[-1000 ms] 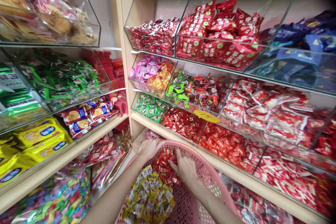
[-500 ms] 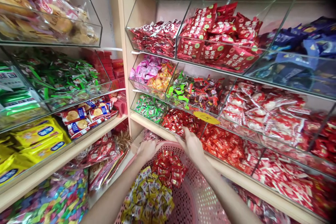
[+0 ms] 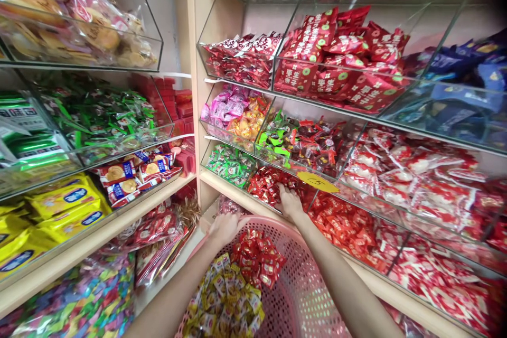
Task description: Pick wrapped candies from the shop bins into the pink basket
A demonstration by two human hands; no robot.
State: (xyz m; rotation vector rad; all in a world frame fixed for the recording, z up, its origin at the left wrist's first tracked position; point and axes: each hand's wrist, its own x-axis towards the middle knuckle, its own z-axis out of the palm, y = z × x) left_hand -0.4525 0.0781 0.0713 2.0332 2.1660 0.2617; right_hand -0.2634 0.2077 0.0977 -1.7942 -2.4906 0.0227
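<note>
My left hand [image 3: 225, 228] is closed over the far rim of a pink perforated basket [image 3: 304, 264]. Inside the basket lie red-wrapped candies [image 3: 259, 259] and a larger heap of yellow-and-white wrapped candies [image 3: 225, 296]. Past the rim, my right hand [image 3: 291, 203] reaches into a low shelf bin, its fingers apart and touching the red-wrapped candies [image 3: 265, 182] there. I see nothing held in it, though the fingertips are partly hidden. A yellow oval price tag [image 3: 318, 181] hangs just above this hand.
Green-wrapped candies [image 3: 229, 165] fill the bin to the left, orange-red packets [image 3: 344, 222] the one to the right. Clear-fronted bins with large red packets [image 3: 340, 58] rise above. A wooden shelf edge [image 3: 241, 198] runs behind the basket. Yellow packs [image 3: 63, 211] line the left shelf.
My right hand has moved from near the basket rim and shelf edge further into the bin of red-wrapped candies. The left hand stays on the rim. The view has shifted slightly left.
</note>
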